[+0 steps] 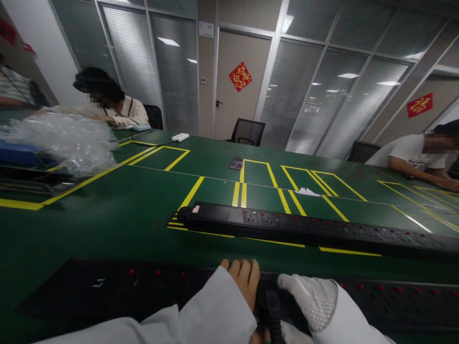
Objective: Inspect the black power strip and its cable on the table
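A long black power strip with red switches lies across the near edge of the green table. My left hand, bare below a white sleeve, is closed around its middle, fingers over the far edge. Just to the right, my right hand wears a white glove with a dotted patch. It is closed on the same strip, its fingertips reaching the far side. Between the hands sits a black plug whose ribbed cord runs down out of view. Exactly what touches the plug is partly hidden.
A second black power strip lies beyond, along yellow tape outlines on the green table. Clear plastic bags are heaped at left. A white box and crumpled paper lie farther back. People sit at left and right.
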Available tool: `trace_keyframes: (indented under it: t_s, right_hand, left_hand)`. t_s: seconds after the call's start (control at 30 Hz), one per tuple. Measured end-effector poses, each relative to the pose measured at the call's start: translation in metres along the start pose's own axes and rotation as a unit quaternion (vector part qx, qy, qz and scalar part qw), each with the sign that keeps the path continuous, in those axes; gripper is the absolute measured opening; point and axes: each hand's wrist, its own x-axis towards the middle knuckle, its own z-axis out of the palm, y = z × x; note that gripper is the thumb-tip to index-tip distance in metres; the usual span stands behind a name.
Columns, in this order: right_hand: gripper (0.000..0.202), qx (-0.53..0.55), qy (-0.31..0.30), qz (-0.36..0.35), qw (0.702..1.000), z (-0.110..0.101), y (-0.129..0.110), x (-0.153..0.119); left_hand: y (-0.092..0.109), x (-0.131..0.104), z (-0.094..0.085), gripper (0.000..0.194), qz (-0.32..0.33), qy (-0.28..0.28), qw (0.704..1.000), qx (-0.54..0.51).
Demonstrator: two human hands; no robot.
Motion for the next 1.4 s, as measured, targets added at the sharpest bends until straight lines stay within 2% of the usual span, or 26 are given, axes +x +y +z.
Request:
trace_keyframes:
  t_s: [0.13,0.27,0.4,0.53,0.63,0.73,0.9,1.03,1.27,1.4]
  right_hand:
    - [0.037,-0.062,-0.109,-0.042,0.991,0.003,-0.005,0.006]
    - [0.032,-0.064,-0.148,-0.026,0.986,0.003,-0.012,0.021]
    - [0.038,-0.049,-0.115,-0.06,0.99,0.001,-0.015,0.031]
    - [0.014,-0.057,-0.12,-0.071,0.989,0.007,-0.028,0.043]
    - [0.01,-0.057,-0.123,-0.087,0.987,0.011,-0.04,0.054]
    - [0.015,-0.063,-0.122,-0.098,0.986,0.012,-0.047,0.061]
    - [0.013,-0.028,-0.097,-0.072,0.992,0.011,-0.049,0.061]
    - [0.011,-0.025,-0.103,-0.076,0.991,0.012,-0.049,0.061]
    - [0.011,-0.038,-0.065,-0.089,0.993,0.017,-0.047,0.058]
    - [0.009,-0.01,0.023,-0.049,0.998,0.033,-0.05,0.052]
  left_hand:
    - [-0.003,0.003,0.0,0.033,-0.002,-0.016,1.0,-0.008]
    - [-0.006,0.002,-0.009,0.03,0.003,-0.037,0.999,-0.017]
    - [-0.011,0.0,-0.02,0.033,0.008,-0.071,0.997,-0.017]
    - [-0.028,-0.01,-0.023,0.033,0.014,-0.071,0.997,-0.008]
    - [-0.044,-0.02,-0.019,0.031,0.023,-0.044,0.999,0.015]
    - [-0.053,-0.027,-0.011,0.038,0.027,-0.005,0.999,0.034]
    - [-0.055,-0.028,-0.005,0.037,0.041,0.02,0.998,0.032]
    - [-0.054,-0.027,-0.009,0.039,0.042,0.012,0.999,0.029]
    - [-0.052,-0.028,-0.015,0.037,0.039,0.01,0.999,0.019]
    - [-0.054,-0.029,-0.005,0.032,0.048,0.046,0.998,0.022]
